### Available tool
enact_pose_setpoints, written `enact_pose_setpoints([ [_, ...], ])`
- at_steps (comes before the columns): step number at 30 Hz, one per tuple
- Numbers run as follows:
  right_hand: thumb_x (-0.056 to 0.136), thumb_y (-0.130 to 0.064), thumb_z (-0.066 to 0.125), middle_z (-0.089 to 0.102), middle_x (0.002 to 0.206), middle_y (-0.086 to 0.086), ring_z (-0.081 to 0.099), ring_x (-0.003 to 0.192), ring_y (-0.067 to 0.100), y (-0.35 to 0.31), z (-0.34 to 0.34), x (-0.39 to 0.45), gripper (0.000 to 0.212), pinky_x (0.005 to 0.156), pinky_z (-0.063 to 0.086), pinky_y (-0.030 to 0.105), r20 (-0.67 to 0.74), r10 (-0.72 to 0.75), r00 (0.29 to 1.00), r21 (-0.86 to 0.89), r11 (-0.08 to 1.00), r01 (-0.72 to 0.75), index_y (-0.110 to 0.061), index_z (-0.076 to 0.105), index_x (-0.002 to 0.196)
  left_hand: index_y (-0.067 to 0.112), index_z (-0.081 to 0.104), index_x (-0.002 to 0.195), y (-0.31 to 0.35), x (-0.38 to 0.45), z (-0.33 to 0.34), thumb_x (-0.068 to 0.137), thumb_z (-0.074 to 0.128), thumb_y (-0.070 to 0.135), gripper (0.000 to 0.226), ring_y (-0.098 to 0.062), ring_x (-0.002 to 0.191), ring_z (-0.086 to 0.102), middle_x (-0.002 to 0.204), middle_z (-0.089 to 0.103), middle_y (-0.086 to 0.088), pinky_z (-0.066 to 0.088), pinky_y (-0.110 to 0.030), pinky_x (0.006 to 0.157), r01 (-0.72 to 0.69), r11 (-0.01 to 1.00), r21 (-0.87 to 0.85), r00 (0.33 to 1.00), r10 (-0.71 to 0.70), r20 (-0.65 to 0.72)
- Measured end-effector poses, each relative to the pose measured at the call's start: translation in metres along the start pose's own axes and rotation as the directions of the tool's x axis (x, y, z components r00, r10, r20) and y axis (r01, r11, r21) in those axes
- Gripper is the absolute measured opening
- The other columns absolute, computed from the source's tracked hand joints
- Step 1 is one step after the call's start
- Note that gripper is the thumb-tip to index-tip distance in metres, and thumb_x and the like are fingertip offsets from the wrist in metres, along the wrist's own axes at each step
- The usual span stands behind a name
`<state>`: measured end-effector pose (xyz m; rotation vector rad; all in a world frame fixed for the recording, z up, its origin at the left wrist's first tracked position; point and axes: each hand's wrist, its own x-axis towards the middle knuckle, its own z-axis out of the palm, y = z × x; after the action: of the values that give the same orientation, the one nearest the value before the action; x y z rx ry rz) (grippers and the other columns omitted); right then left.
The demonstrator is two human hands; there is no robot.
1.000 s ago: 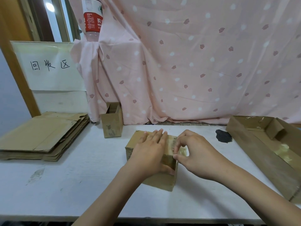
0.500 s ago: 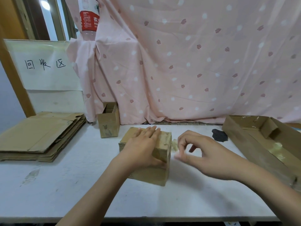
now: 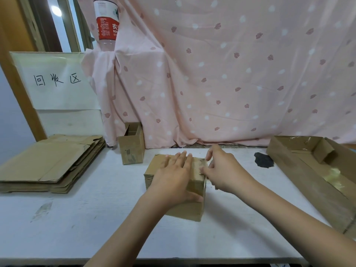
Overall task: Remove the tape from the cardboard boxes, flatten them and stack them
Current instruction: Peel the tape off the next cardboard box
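We had the small cardboard box [image 3: 189, 207] standing near the middle of the white table [image 3: 92, 212], right under our hands, its long axis running from about seven o'clock toward one o'clock. Our left hand [image 3: 174, 175] lay spread flat on the box top, fingers straight and pressing it down, thumb wrapped over the near right corner. Our right hand [image 3: 221, 171] sat at the box's three o'clock edge — the nearer hand to the tape [image 3: 201, 164] — with fingertips pinched there, though we could not tell how much tape they held. We judged the peel would run along that right edge. The stack of flattened cardboard [image 3: 48, 162] waited at nine o'clock — well apart.
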<state>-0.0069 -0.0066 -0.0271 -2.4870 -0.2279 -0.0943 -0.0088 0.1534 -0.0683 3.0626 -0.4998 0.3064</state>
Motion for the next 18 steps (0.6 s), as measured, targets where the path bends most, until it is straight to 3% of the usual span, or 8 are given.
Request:
enact_pose_setpoints([
  [4, 0.096, -0.013, 0.058, 0.067, 0.072, 0.008, 0.051, 0.057, 0.018, 0.015, -0.004, -0.002, 0.016, 0.052, 0.04, 0.03, 0.018, -0.005, 1.0, 0.267, 0.964, 0.0, -0.022, 0.045, 0.096, 0.014, -0.004, 0.158, -0.002, 0.001, -0.001, 0.074, 0.061, 0.077, 0.124, -0.017, 0.153, -0.005, 0.166, -0.006, -0.004, -0.001, -0.043, 0.124, -0.003, 1.0, -0.017, 1.0, 0.003, 0.0],
  [7, 0.098, 0.0, 0.055, 0.056, 0.063, 0.008, 0.044, 0.055, 0.021, 0.027, 0.001, -0.007, 0.012, 0.057, 0.039, 0.034, 0.084, 0.033, 0.996, 0.671, 0.737, -0.081, -0.011, 0.057, 0.102, 0.013, -0.005, 0.158, -0.002, 0.0, -0.001, 0.076, 0.06, 0.076, 0.122, -0.018, 0.153, -0.005, 0.166, -0.006, -0.005, -0.001, -0.042, 0.124, -0.008, 1.0, -0.016, 1.0, 0.008, 0.004],
  [9, 0.099, 0.003, 0.052, 0.054, 0.063, 0.01, 0.045, 0.056, 0.023, 0.032, 0.008, -0.01, 0.018, 0.058, 0.043, 0.034, 0.085, 0.038, 0.996, 0.789, 0.608, -0.091, -0.006, 0.066, 0.105, 0.013, -0.006, 0.158, 0.0, 0.001, -0.002, 0.077, 0.059, 0.075, 0.121, -0.018, 0.153, -0.005, 0.166, -0.007, -0.006, -0.002, -0.042, 0.124, -0.017, 1.0, -0.008, 1.0, 0.017, 0.007],
  [11, 0.101, 0.0, 0.05, 0.057, 0.063, 0.009, 0.053, 0.056, 0.024, 0.036, 0.015, -0.013, 0.028, 0.062, 0.051, 0.035, -0.009, 0.001, 1.0, 0.73, 0.684, 0.006, -0.013, 0.074, 0.102, 0.013, -0.006, 0.158, 0.0, 0.002, -0.001, 0.077, 0.059, 0.075, 0.121, -0.019, 0.153, -0.005, 0.166, -0.007, -0.006, -0.002, -0.042, 0.124, -0.022, 1.0, -0.007, 1.0, 0.022, 0.013],
  [14, 0.101, -0.008, 0.051, 0.066, 0.064, -0.005, 0.064, 0.06, 0.015, 0.038, 0.018, -0.019, 0.032, 0.073, 0.052, 0.023, -0.152, -0.14, 0.978, 0.398, 0.897, 0.19, -0.027, 0.077, 0.101, 0.013, -0.007, 0.158, 0.0, 0.002, -0.002, 0.077, 0.059, 0.075, 0.122, -0.018, 0.153, -0.006, 0.166, -0.007, -0.006, -0.002, -0.042, 0.124, -0.027, 1.0, -0.009, 0.999, 0.027, 0.02],
  [16, 0.1, -0.013, 0.054, 0.066, 0.069, -0.017, 0.063, 0.067, 0.003, 0.039, 0.018, -0.022, 0.028, 0.07, 0.045, 0.012, -0.2, -0.235, 0.951, 0.214, 0.937, 0.276, -0.031, 0.075, 0.106, 0.013, -0.008, 0.158, 0.0, 0.002, -0.003, 0.077, 0.059, 0.075, 0.122, -0.018, 0.153, -0.007, 0.166, -0.008, -0.005, -0.003, -0.043, 0.124, -0.036, 0.999, -0.01, 0.999, 0.036, 0.028],
  [18, 0.1, -0.023, 0.056, 0.063, 0.084, -0.018, 0.058, 0.076, -0.001, 0.043, 0.017, -0.024, 0.025, 0.071, 0.04, 0.011, -0.232, -0.32, 0.918, 0.057, 0.938, 0.341, -0.035, 0.072, 0.113, 0.013, -0.008, 0.158, 0.0, 0.001, -0.004, 0.077, 0.06, 0.075, 0.121, -0.018, 0.153, -0.007, 0.166, -0.008, -0.005, -0.003, -0.044, 0.124, -0.045, 0.999, -0.009, 0.998, 0.045, 0.036],
])
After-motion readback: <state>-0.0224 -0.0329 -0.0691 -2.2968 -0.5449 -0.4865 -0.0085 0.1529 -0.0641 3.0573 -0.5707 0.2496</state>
